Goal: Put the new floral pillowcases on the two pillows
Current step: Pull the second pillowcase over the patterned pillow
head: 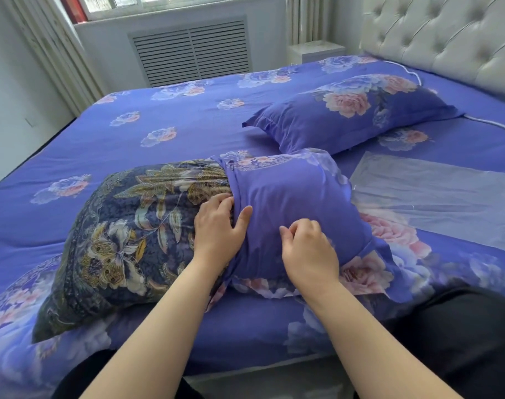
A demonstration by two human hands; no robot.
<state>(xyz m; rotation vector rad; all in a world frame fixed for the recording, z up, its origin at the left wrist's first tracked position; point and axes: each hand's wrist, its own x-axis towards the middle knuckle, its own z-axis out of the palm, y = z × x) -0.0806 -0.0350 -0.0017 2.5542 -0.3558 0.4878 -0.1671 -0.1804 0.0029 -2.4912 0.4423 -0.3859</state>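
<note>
A pillow in a dark navy and gold floral cover (pixel 124 234) lies across the near part of the bed. Its right end is inside a purple floral pillowcase (pixel 291 197), which reaches about halfway along it. My left hand (pixel 219 226) grips the pillowcase's open edge, fingers tucked under the hem and thumb on top. My right hand (pixel 306 249) pinches the purple cloth a little to the right. A second pillow (pixel 352 113), fully in a matching purple floral case, lies near the headboard.
The bed (pixel 188 116) has a purple floral sheet. A flat clear plastic bag (pixel 435 197) lies at the right. A tufted white headboard (pixel 447 36) stands at the far right, with a radiator cover (pixel 191 50) and a window behind. My dark-trousered knees (pixel 461 326) meet the bed's near edge.
</note>
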